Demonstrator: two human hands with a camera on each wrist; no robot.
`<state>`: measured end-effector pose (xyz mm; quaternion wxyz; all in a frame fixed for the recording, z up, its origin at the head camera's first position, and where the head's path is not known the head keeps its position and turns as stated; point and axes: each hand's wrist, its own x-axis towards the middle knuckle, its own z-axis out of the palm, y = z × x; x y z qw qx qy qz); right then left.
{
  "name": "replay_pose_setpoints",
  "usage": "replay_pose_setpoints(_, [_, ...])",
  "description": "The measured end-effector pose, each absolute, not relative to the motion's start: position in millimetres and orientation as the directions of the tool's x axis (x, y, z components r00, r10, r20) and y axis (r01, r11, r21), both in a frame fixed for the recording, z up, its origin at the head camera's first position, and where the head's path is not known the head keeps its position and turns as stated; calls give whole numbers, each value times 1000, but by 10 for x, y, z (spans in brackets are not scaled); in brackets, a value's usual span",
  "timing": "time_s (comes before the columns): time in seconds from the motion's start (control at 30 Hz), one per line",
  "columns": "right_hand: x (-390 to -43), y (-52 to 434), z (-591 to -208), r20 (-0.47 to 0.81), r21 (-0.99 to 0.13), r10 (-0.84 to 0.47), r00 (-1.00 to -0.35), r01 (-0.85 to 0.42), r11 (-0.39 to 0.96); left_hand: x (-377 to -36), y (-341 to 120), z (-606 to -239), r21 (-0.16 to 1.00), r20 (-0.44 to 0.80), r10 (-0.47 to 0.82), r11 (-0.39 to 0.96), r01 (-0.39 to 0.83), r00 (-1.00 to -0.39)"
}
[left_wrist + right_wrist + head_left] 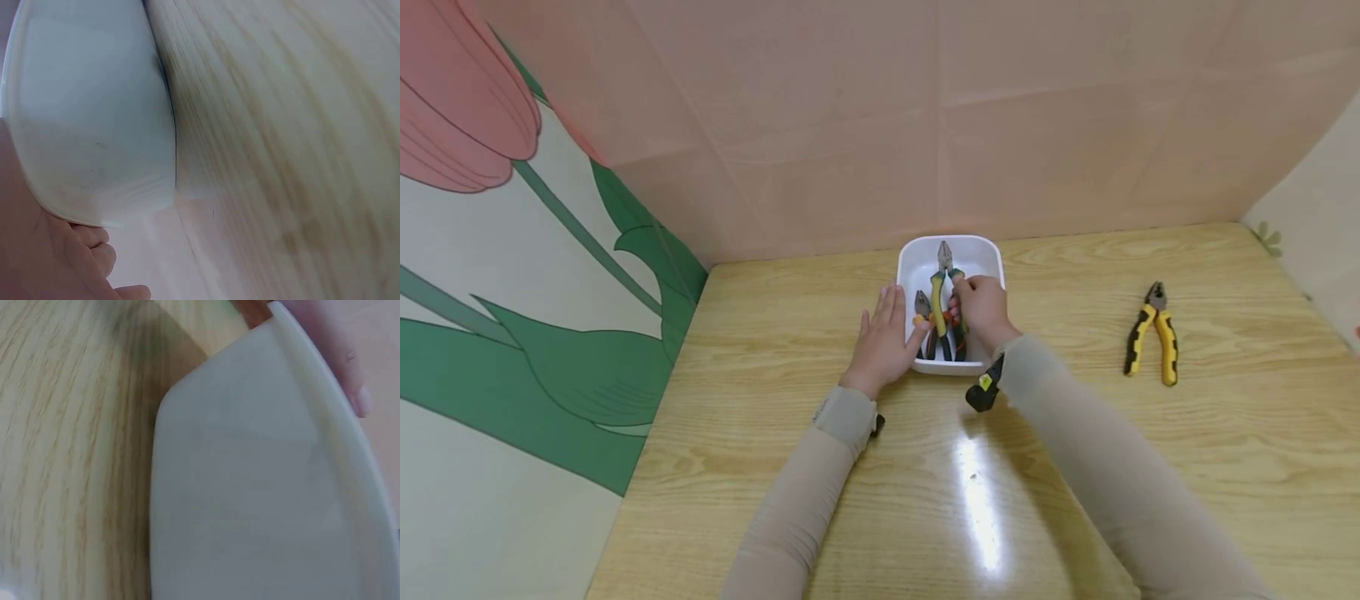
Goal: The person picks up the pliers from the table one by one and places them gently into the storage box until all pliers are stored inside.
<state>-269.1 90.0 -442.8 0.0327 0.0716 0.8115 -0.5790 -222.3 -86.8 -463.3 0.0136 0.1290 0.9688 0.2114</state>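
Note:
A white tray [912, 265] stands at the back of the wooden table [1075, 467] and holds green-and-yellow pliers [940, 279] and smaller orange-handled pliers [922, 310]. My left hand [886, 333] lies flat against the tray's left side, fingers straight and thumb at the rim. In the left wrist view the tray's outer wall [94, 125] fills the left, with my left hand [50, 262] below it. My right hand [980, 305] reaches into the tray with fingers curled on the green-and-yellow pliers' handles. The right wrist view shows the tray wall [250, 487] and one fingertip [350, 369] over its rim.
Yellow-and-black pliers [1152, 342] lie on the table to the right of the tray. A pink wall [925, 108] rises just behind the tray, and a flower-painted panel [512, 292] closes the left side. A glare spot [977, 492] sits on the near tabletop.

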Motion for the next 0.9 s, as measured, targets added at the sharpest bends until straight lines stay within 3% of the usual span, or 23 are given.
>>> replay_pose_setpoints(0.9, [-2785,893,-4600,-195,-860,71,-978,205,467,-2203,-868,-4604,431,26,258,869,243,-966])
